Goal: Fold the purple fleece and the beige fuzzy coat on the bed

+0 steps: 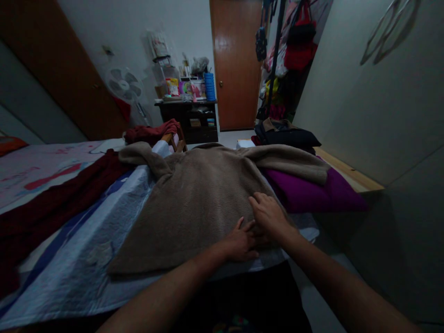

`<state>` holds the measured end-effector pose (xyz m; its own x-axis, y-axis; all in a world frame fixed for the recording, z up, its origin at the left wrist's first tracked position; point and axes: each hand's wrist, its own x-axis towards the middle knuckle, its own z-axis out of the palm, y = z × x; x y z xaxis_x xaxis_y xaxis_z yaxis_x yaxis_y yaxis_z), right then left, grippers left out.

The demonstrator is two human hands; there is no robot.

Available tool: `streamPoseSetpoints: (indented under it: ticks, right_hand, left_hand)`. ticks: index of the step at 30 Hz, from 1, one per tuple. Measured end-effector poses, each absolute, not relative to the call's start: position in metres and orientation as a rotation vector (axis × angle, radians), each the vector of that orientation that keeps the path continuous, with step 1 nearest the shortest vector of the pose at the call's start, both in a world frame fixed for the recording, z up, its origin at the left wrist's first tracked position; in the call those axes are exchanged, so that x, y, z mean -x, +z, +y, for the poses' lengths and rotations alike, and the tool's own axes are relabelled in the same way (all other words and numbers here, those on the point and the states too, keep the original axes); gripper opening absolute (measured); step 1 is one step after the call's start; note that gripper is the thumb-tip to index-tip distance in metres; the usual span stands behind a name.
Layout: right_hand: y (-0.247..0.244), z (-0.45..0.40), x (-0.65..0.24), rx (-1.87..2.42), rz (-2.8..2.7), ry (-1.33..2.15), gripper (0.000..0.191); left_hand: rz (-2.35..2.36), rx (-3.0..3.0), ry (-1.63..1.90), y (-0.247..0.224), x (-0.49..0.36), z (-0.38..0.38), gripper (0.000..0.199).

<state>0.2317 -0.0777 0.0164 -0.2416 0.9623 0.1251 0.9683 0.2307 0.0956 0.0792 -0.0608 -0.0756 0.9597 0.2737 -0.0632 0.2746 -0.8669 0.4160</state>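
A brown fleecy sweater (194,203) lies spread out, its hem toward me. One sleeve bends off to the left; the other stretches right over a folded purple cloth (312,194). My left hand (241,241) rests flat on the lower right part of the sweater with its fingers spread. Just above and to the right, my right hand (268,212) lies on the sweater near its right side, fingers slightly curved and lying over the fabric. The two hands are close together; whether the right fingers pinch any cloth is hard to see in the dim light.
Under the sweater is a light blue quilted cover (93,249). A dark red garment (69,185) lies at left, and folded dark clothes (287,134) sit at the back right. A pale cabinet wall (381,106) stands close on the right. A fan (125,85) stands at the back.
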Motion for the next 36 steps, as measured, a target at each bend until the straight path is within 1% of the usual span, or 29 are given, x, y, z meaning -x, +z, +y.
streamPoseSetpoints:
  ticks: [3, 6, 10, 13, 16, 19, 22, 25, 31, 33, 36]
  right_hand:
    - [-0.015, -0.046, -0.237, 1.889, -2.415, -0.146, 0.052]
    - [-0.038, -0.025, -0.251, 2.047, -2.275, -0.137, 0.053]
    - [-0.045, -0.02, -0.267, 2.156, -2.107, -0.222, 0.052]
    - [-0.043, -0.023, -0.265, 2.179, -2.112, -0.259, 0.05]
    - [-0.044, -0.029, -0.244, 2.079, -2.212, -0.234, 0.047]
    - [-0.053, -0.038, -0.208, 1.824, -2.351, -0.046, 0.046]
    - [-0.068, -0.048, -0.179, 1.63, -2.44, 0.146, 0.046]
    - [-0.08, -0.051, -0.169, 1.58, -2.452, 0.2, 0.046]
    - [-0.086, -0.052, -0.171, 1.603, -2.376, 0.245, 0.046]
    - [-0.085, -0.057, -0.168, 1.566, -2.322, 0.34, 0.046]
    - [-0.083, -0.068, -0.164, 1.356, -2.229, 0.642, 0.044]
  left_hand:
    - [0.334, -2.607, 0.021, -0.071, -0.082, -0.064, 0.063]
    - [0.325, -2.48, 0.012, -0.065, -0.082, -0.066, 0.055]
    - [0.338, -2.261, 0.056, -0.056, -0.072, -0.063, 0.041]
    - [0.558, -2.23, 0.264, -0.051, -0.047, -0.056, 0.038]
    - [0.904, -2.383, 0.456, -0.054, -0.012, -0.046, 0.034]
    - [1.118, -2.505, 0.397, -0.065, 0.019, -0.043, 0.034]
    - [1.102, -2.542, 0.341, -0.077, 0.033, -0.046, 0.04]
    - [1.055, -2.498, 0.374, -0.079, 0.035, -0.052, 0.041]
    - [0.902, -2.307, 0.455, -0.062, 0.046, -0.066, 0.022]
    - [0.88, -2.259, 0.44, -0.058, 0.051, -0.072, 0.024]
    - [0.841, -2.227, 0.397, -0.054, 0.058, -0.078, 0.042]
